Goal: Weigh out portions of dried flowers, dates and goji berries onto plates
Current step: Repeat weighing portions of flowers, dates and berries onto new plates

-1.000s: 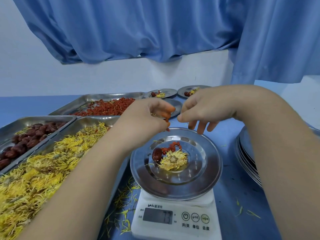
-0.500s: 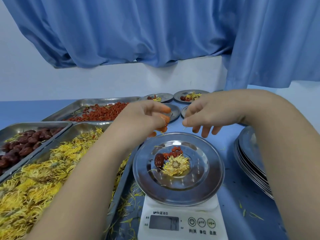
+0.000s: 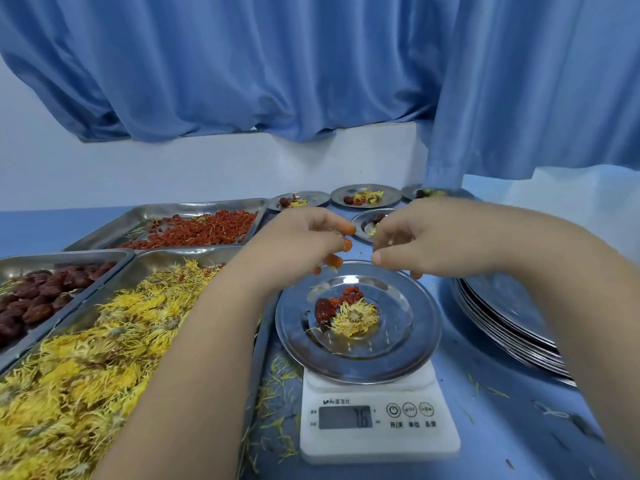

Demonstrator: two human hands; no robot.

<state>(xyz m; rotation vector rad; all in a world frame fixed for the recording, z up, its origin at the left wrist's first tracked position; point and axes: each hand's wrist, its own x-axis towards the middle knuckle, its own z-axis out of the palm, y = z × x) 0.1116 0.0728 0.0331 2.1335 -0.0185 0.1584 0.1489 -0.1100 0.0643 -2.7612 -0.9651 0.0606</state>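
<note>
A round steel plate point(image 3: 360, 367) sits on a small white kitchen scale point(image 3: 379, 445) near the front of a blue table point(image 3: 519, 427). In the middle of the plate lie one yellow dried flower point(image 3: 355, 318), a dark red date point(image 3: 322, 310) touching its left side, and a berry pile point(image 3: 349, 295) just behind them. Both bare hands hover above the plate's far edge, close together but not touching. The left hand point(image 3: 298, 244) is over the far left rim, its fingers curled around loose goji berries point(image 3: 334, 260) that show orange and blurred at its fingertips. The right hand point(image 3: 415, 240) is over the far right rim, its fingers hanging loosely curled and gripping nothing that shows. The scale's display is lit, but its digits are hard to read. To the left are three steel trays: the flower tray point(image 3: 145, 268) nearest, the date tray point(image 3: 69, 256) beside it at the far left, and the goji tray point(image 3: 194, 206) behind. To the right stands a stack of plates point(image 3: 502, 327). Filled plates point(image 3: 367, 197) line the back of the table, and a blue curtain point(image 3: 277, 64) hangs above.
</note>
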